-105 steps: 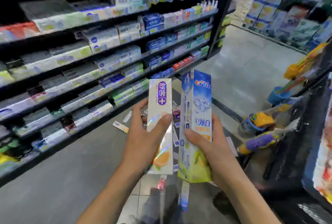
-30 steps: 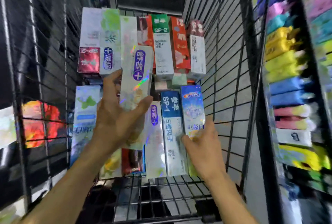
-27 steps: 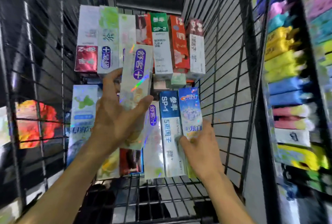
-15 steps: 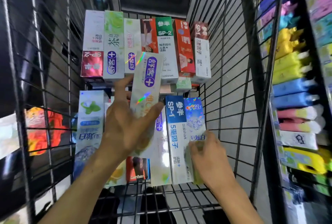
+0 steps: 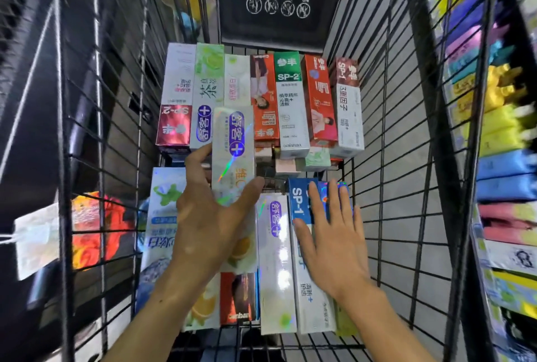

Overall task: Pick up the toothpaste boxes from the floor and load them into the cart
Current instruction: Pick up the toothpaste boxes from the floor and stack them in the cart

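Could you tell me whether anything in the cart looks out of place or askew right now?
Only the holographic white box in the left hand: it lies across both rows, unplaced. The right hand lies flat on the near row.

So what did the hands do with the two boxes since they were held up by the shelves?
Both boxes went into the cart. The right hand let go of the blue box at the right end of the near row and now rests flat on it. The left hand still holds the white box over the rows. The far row stayed as it was.
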